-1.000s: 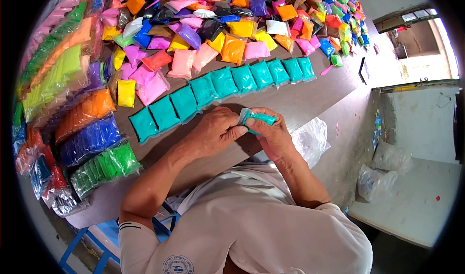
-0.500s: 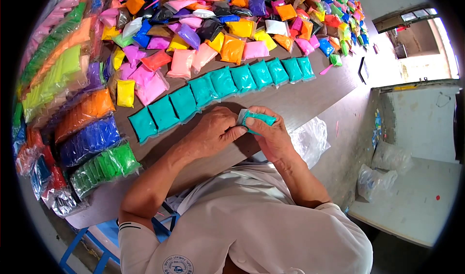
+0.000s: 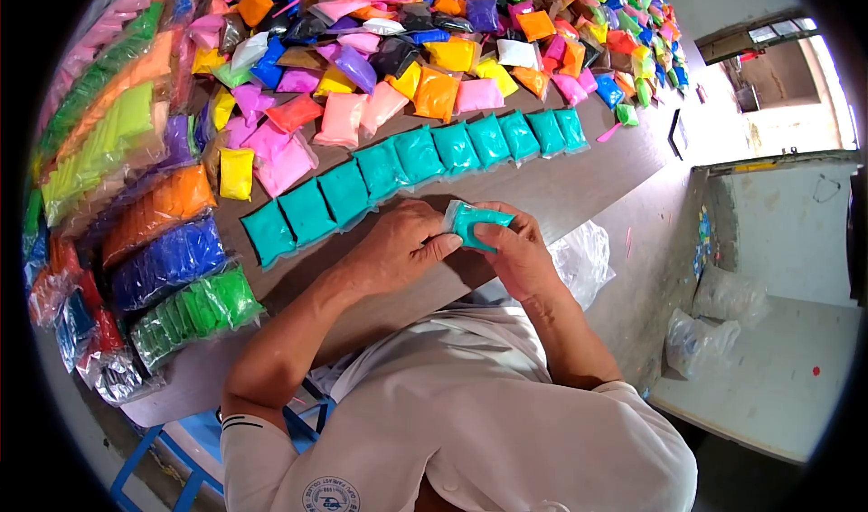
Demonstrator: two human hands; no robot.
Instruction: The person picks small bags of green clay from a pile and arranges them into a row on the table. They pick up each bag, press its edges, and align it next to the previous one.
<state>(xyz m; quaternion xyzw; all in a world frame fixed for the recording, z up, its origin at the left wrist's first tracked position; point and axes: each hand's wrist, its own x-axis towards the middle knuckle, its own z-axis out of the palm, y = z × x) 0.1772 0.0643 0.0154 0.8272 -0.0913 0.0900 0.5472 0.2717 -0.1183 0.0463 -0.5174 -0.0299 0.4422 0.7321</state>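
Observation:
A small teal packet (image 3: pixel 472 222) in clear plastic is held between my two hands above the front of the table. My left hand (image 3: pixel 411 245) pinches its left edge with thumb and curled fingers. From the other side my right hand (image 3: pixel 518 254) grips it, the thumb lying across the teal face. Just beyond the hands, a slightly curved row of teal packets (image 3: pixel 382 168) lies side by side on the brown table (image 3: pixel 579 182).
A big heap of mixed coloured packets (image 3: pixel 434 91) covers the far part of the table. Sorted bundles, among them blue packets (image 3: pixel 170 263) and green packets (image 3: pixel 197 316), stand at the left. A clear plastic bag (image 3: pixel 583 260) lies right of my right hand.
My right thumb has shifted back toward the right, so more of the held packet's teal face shows. The left hand and the row of packets stay about where they were.

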